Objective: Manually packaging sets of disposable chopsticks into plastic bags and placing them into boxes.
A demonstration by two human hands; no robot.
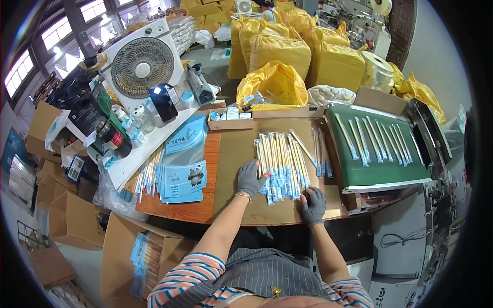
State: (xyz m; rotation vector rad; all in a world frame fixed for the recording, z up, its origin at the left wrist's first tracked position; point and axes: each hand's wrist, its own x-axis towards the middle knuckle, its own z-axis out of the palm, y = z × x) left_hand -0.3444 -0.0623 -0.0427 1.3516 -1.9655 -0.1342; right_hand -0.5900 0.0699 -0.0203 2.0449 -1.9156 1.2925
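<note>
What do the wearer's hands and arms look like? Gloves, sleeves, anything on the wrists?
Left hand and right hand: matching plain grey gloves, fingerless style, ending at the wrist. Left wrist also has a thin, light-coloured bracelet; none visible on the right. Sleeves: short, striped in orange, blue and white, leaving forearms uncovered. No cables on either arm.

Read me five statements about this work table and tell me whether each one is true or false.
1. The left hand and right hand wear grey gloves. True.
2. The right hand is at the left side of the pile of wrapped sticks. False: it is at the lower right; the left hand is at the left side.
3. The blue panda packs lie left of the pile. True.
4. The belt is red. False: it is green.
5. The fan is left of the yellow sacks. True.
</note>
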